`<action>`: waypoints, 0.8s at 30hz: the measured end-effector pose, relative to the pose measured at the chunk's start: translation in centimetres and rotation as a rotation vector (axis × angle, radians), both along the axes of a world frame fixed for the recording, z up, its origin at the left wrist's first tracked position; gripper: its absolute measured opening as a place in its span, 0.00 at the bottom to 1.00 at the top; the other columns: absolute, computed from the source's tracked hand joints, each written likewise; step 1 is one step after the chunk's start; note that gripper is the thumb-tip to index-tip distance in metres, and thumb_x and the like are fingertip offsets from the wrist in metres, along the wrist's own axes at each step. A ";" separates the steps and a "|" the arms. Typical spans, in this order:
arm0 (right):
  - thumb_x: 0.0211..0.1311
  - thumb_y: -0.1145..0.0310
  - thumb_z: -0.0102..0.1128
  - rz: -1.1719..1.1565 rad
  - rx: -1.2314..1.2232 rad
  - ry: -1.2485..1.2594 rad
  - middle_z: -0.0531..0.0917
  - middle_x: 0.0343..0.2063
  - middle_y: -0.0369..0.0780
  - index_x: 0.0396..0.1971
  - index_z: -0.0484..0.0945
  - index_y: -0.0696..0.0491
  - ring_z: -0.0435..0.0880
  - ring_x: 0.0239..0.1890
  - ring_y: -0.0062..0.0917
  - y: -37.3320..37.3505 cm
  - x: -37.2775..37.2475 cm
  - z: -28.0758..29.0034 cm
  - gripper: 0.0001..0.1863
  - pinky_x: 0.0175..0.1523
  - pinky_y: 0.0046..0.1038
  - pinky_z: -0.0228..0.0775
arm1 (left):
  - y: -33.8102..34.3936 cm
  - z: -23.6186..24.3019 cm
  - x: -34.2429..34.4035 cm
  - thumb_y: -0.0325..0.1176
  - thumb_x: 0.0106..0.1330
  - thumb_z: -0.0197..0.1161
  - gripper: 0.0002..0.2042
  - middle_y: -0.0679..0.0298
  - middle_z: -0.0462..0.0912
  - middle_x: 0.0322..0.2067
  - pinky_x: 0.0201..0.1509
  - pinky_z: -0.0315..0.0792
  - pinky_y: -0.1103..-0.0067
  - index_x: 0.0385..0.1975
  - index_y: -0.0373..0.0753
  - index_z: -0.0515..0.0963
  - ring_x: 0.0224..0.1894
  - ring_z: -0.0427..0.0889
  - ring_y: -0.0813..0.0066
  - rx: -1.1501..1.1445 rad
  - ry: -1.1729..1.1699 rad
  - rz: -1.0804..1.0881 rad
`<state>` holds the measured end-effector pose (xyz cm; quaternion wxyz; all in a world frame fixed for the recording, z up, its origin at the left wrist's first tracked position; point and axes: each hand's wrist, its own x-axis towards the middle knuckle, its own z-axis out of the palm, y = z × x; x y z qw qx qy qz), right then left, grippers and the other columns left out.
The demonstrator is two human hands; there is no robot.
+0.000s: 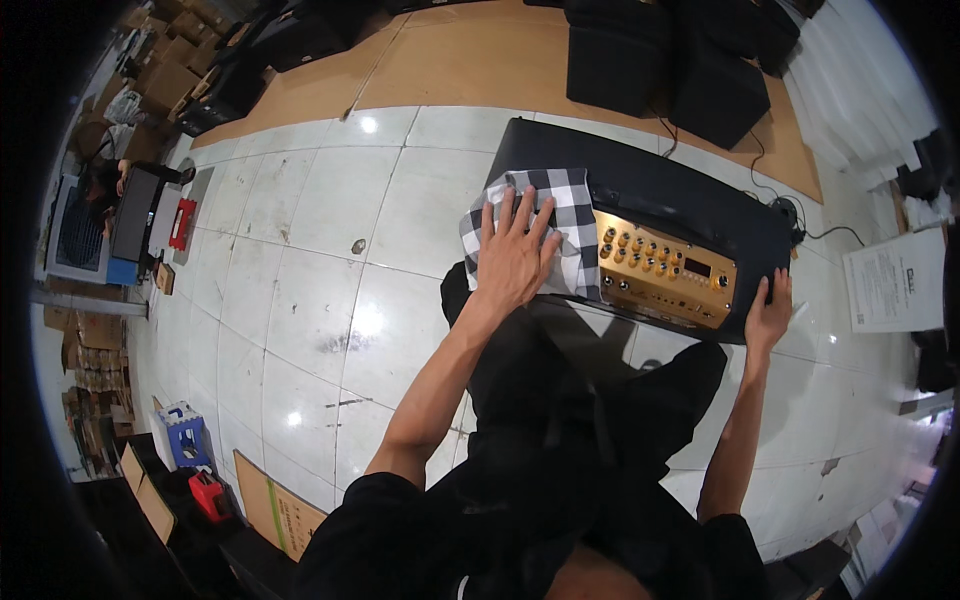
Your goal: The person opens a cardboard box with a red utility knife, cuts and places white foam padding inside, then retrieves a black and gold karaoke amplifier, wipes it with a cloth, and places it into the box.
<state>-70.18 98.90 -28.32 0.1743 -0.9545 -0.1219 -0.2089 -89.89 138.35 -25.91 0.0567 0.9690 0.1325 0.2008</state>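
A long black speaker cabinet (655, 190) lies on the tiled floor before me, with a gold control panel (660, 265) of knobs and a small dark display set in its near side. My left hand (517, 250) lies flat, fingers spread, on a black-and-white checkered cloth (573, 200). This cloth covers the cabinet's left part, and the cabinet surface beneath it is hidden. At the right end my right hand (768, 312) rests against the cabinet's edge, its thumb apart from its stretched fingers.
Black speaker boxes (620, 60) stand on brown cardboard (450, 60) at the back. Cables (765, 170) trail by the cabinet's right end, near a white carton (893, 285). At left are a blue-and-white step stool (186, 440), a red object (210, 495) and a person's hand (123, 170).
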 end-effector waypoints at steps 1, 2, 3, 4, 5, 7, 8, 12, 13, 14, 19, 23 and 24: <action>0.71 0.56 0.46 -0.013 -0.002 0.002 0.71 0.62 0.45 0.58 0.73 0.57 0.64 0.68 0.37 0.1 0.0 0.1 0.24 0.70 0.38 0.53 | 0.3 -0.2 0.2 0.50 0.69 0.51 0.27 0.50 0.62 0.67 0.71 0.45 0.50 0.65 0.45 0.66 0.69 0.56 0.43 -0.005 0.005 -0.004; 0.71 0.57 0.46 -0.027 -0.009 0.006 0.72 0.62 0.44 0.58 0.73 0.57 0.64 0.68 0.37 0.2 -0.2 0.2 0.24 0.70 0.38 0.53 | 0.9 0.2 1.1 0.49 0.70 0.49 0.26 0.51 0.61 0.67 0.69 0.50 0.50 0.65 0.46 0.66 0.70 0.55 0.44 0.032 0.016 0.042; 0.71 0.57 0.46 -0.043 -0.017 0.009 0.72 0.62 0.44 0.58 0.73 0.57 0.64 0.68 0.37 0.3 -0.3 0.3 0.24 0.70 0.37 0.53 | 2.2 0.1 2.6 0.49 0.70 0.48 0.26 0.50 0.61 0.67 0.68 0.52 0.50 0.65 0.45 0.65 0.69 0.57 0.44 0.019 0.017 0.069; 0.71 0.57 0.46 -0.037 -0.017 -0.004 0.72 0.62 0.43 0.58 0.73 0.57 0.64 0.68 0.37 0.4 -0.1 0.1 0.24 0.70 0.37 0.53 | 3.9 -0.1 4.3 0.49 0.70 0.48 0.27 0.49 0.61 0.67 0.67 0.55 0.50 0.66 0.44 0.64 0.68 0.58 0.43 0.001 0.017 0.101; 0.71 0.56 0.47 -0.043 -0.018 0.003 0.72 0.62 0.43 0.58 0.73 0.56 0.64 0.68 0.37 0.7 -0.1 0.3 0.24 0.70 0.37 0.53 | 5.4 -0.3 5.9 0.49 0.70 0.47 0.27 0.48 0.61 0.67 0.66 0.58 0.50 0.66 0.43 0.63 0.67 0.60 0.42 -0.023 0.016 0.138; 0.71 0.56 0.47 -0.052 -0.016 0.014 0.72 0.62 0.43 0.58 0.73 0.56 0.64 0.68 0.36 1.4 -0.2 0.6 0.24 0.70 0.37 0.53 | 8.0 1.0 9.7 0.51 0.70 0.47 0.29 0.43 0.66 0.62 0.62 0.64 0.54 0.66 0.41 0.62 0.63 0.67 0.40 -0.341 0.064 0.232; 0.70 0.56 0.47 -0.045 -0.013 0.004 0.72 0.62 0.42 0.58 0.74 0.55 0.64 0.68 0.36 1.4 0.1 0.6 0.24 0.70 0.37 0.53 | 9.2 1.8 11.1 0.52 0.69 0.48 0.31 0.42 0.67 0.61 0.62 0.64 0.56 0.66 0.40 0.61 0.61 0.68 0.40 -0.420 0.115 0.239; 0.70 0.56 0.48 -0.056 0.005 -0.009 0.73 0.62 0.40 0.58 0.74 0.54 0.65 0.67 0.35 1.7 -0.1 0.4 0.23 0.69 0.36 0.54 | 11.8 1.2 11.5 0.54 0.69 0.47 0.33 0.37 0.72 0.55 0.59 0.68 0.60 0.67 0.38 0.57 0.55 0.74 0.38 -0.595 0.136 0.203; 0.70 0.56 0.48 -0.058 0.009 -0.002 0.73 0.62 0.40 0.58 0.74 0.53 0.65 0.67 0.34 2.2 -0.2 0.3 0.23 0.69 0.36 0.54 | 12.5 0.5 10.6 0.54 0.70 0.46 0.33 0.36 0.73 0.54 0.57 0.69 0.60 0.67 0.37 0.56 0.53 0.75 0.38 -0.607 0.096 0.189; 0.70 0.56 0.48 -0.074 -0.004 -0.009 0.73 0.61 0.40 0.58 0.74 0.53 0.65 0.67 0.34 1.9 -0.1 0.2 0.23 0.69 0.36 0.55 | 12.0 0.1 9.4 0.54 0.69 0.48 0.35 0.34 0.71 0.56 0.60 0.67 0.64 0.68 0.34 0.55 0.57 0.73 0.40 -0.664 0.073 0.181; 0.69 0.58 0.50 -0.086 -0.036 -0.055 0.74 0.60 0.40 0.57 0.76 0.53 0.67 0.66 0.35 0.5 0.0 0.3 0.22 0.68 0.35 0.58 | 7.3 -0.9 -0.2 0.53 0.70 0.49 0.34 0.37 0.69 0.60 0.68 0.57 0.71 0.65 0.28 0.60 0.65 0.66 0.50 -1.021 -0.003 0.201; 0.68 0.61 0.51 -0.062 -0.072 -0.071 0.76 0.59 0.43 0.55 0.76 0.57 0.69 0.65 0.38 1.6 -0.2 0.8 0.21 0.67 0.35 0.59 | 3.9 -2.1 -4.7 0.51 0.71 0.50 0.34 0.48 0.67 0.63 0.69 0.54 0.74 0.66 0.28 0.59 0.66 0.64 0.65 -1.460 -0.356 0.226; 0.68 0.61 0.51 -0.062 -0.085 -0.069 0.76 0.59 0.44 0.55 0.76 0.58 0.69 0.65 0.38 1.5 -0.3 0.7 0.21 0.67 0.35 0.59 | 4.5 -2.8 -4.4 0.51 0.70 0.51 0.34 0.48 0.67 0.63 0.69 0.55 0.74 0.66 0.28 0.60 0.66 0.64 0.63 -1.467 -0.312 0.234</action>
